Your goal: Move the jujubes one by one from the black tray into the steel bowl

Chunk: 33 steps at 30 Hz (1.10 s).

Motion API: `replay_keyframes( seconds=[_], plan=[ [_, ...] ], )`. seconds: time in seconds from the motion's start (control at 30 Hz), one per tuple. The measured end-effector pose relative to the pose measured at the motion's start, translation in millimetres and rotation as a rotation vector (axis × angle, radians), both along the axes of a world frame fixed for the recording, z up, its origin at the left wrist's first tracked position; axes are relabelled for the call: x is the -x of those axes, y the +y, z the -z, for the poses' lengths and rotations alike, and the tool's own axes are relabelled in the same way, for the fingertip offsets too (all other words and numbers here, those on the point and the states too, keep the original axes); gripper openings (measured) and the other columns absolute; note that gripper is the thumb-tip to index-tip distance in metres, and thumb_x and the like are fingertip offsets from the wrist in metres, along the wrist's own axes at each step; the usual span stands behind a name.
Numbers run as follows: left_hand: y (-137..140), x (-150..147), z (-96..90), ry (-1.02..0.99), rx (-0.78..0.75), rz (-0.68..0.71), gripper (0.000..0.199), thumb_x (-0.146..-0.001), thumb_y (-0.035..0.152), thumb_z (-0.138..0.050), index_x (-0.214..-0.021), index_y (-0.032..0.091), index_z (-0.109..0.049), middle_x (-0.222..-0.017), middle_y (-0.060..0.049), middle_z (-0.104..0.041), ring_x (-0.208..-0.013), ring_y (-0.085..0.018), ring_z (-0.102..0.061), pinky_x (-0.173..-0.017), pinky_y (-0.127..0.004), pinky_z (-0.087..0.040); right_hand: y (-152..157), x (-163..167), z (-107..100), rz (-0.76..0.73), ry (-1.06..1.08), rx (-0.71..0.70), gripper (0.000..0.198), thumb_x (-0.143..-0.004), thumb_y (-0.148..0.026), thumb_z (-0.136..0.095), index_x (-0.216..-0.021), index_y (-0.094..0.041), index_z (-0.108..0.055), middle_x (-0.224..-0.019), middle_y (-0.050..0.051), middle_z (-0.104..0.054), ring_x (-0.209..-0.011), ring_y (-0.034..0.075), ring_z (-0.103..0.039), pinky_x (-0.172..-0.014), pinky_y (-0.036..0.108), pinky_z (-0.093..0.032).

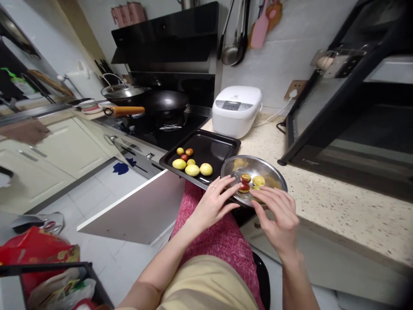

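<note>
While the left hand reaches over the left rim of a stainless steel bowl, its fingers slightly spread, the right hand leans over the near right rim with thumb and forefinger parted. Whether either hand's fingertips touch the jujubes in the bowl, I cannot tell; two are reddish brown, one is yellow, and a greenish one is partly hidden by the right fingers. The bowl sits near the front edge of the speckled tabletop, just beside the right corner of a black baking tray. Seven more fruits, yellow, green and brown, lie toward the tray's left corner and near edge.

A white rice cooker stands close behind the tray's far right corner, and its cord runs to a wall socket. Farther right, a large dark oven takes up the back of the tabletop, leaving a strip along the front edge. Past the tray's far left edge is a black cooktop bearing a wok with a wooden handle, under a black range hood. Ladles and a pink spatula hang on the wall. Below the tray's near edge, an open cabinet door juts out beside the person's legs, blocking the floor on that side.
</note>
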<state>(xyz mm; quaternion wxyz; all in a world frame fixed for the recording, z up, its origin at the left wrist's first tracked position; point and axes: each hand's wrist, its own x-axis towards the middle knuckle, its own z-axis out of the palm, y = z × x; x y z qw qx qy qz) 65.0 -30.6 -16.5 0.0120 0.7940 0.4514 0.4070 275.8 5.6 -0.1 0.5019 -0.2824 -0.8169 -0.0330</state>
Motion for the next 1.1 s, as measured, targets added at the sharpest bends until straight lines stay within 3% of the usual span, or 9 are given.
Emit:
replay_keyframes(
  seconds=[0.1, 0.2, 0.33, 0.53, 0.67, 0.87, 1.1],
  plan=[
    [1.0, -2.1, 10.8, 0.011, -0.082, -0.003, 0.057, -0.104, 0.037, -0.058, -0.157, 0.024, -0.041, -0.155, -0.016, -0.054, -0.152, -0.028, -0.045, -0.125, -0.057, -0.041, 10.9, 10.4, -28.5, -0.067, -0.067, -0.009, 0.025, -0.096, -0.012, -0.068, -0.118, -0.024, -0.069, -0.11, 0.006, -0.078, -0.108, 0.026, -0.071, -0.1, 0.046, -0.049],
    [0.3, -4.7, 16.5, -0.036, -0.168, -0.005, 0.048, -0.104, 0.033, -0.058, -0.15, 0.02, -0.05, -0.149, -0.016, -0.059, -0.149, -0.028, -0.049, -0.123, -0.054, -0.045, 33.8, 32.5, -54.4, -0.196, -0.205, 0.015, 0.022, -0.1, -0.016, -0.061, -0.119, -0.023, -0.069, -0.114, 0.008, -0.076, -0.111, 0.025, -0.07, -0.1, 0.045, -0.052],
    [-2.0, -7.1, 20.8, -0.076, -0.205, -0.003, 0.037, -0.105, 0.031, -0.057, -0.139, 0.017, -0.06, -0.143, -0.015, -0.064, -0.144, -0.027, -0.055, -0.12, -0.051, -0.049, 79.5, 80.9, -70.6, -0.351, -0.478, 0.076, 0.024, -0.105, -0.024, -0.051, -0.121, -0.022, -0.069, -0.124, 0.011, -0.073, -0.114, 0.025, -0.069, -0.098, 0.044, -0.058],
    [-1.3, -6.6, 22.7, -0.082, -0.165, 0.053, 0.036, -0.107, 0.031, -0.052, -0.139, 0.017, -0.061, -0.145, -0.013, -0.064, -0.148, -0.025, -0.051, -0.123, -0.052, -0.045, 146.6, 163.0, -53.6, -0.433, -0.859, 0.029, 0.047, -0.098, -0.014, -0.057, -0.145, -0.018, -0.057, -0.155, 0.016, -0.054, -0.135, 0.03, -0.059, -0.108, 0.05, -0.054],
    [1.1, -3.8, 25.9, -0.095, -0.126, 0.057, 0.038, -0.106, 0.03, -0.054, -0.142, 0.018, -0.06, -0.149, -0.014, -0.061, -0.151, -0.026, -0.046, -0.122, -0.051, -0.047, 174.7, 200.5, -37.7, -0.442, -0.966, -0.007, 0.054, -0.096, -0.011, -0.059, -0.149, -0.019, -0.052, -0.16, 0.017, -0.049, -0.13, 0.03, -0.062, -0.103, 0.05, -0.056],
    [3.2, -1.1, 27.8, -0.111, -0.083, 0.07, 0.042, -0.106, 0.029, -0.054, -0.147, 0.021, -0.056, -0.152, -0.013, -0.059, -0.152, -0.026, -0.045, -0.121, -0.052, -0.049, 191.3, 224.9, -26.8, -0.522, -0.987, -0.022, 0.037, -0.094, -0.01, -0.062, -0.13, -0.02, -0.062, -0.144, 0.012, -0.063, -0.118, 0.024, -0.064, -0.092, 0.038, -0.057],
    [2.9, -0.8, 24.7, -0.115, -0.07, 0.075, 0.042, -0.106, 0.028, -0.054, -0.147, 0.021, -0.056, -0.153, -0.013, -0.058, -0.154, -0.026, -0.043, -0.122, -0.05, -0.048, 201.3, 222.8, -26.3, -0.545, -0.989, -0.01, 0.027, -0.097, -0.01, -0.056, -0.12, -0.02, -0.067, -0.114, 0.008, -0.069, -0.095, 0.019, -0.064, -0.075, 0.029, -0.05]
  ],
)
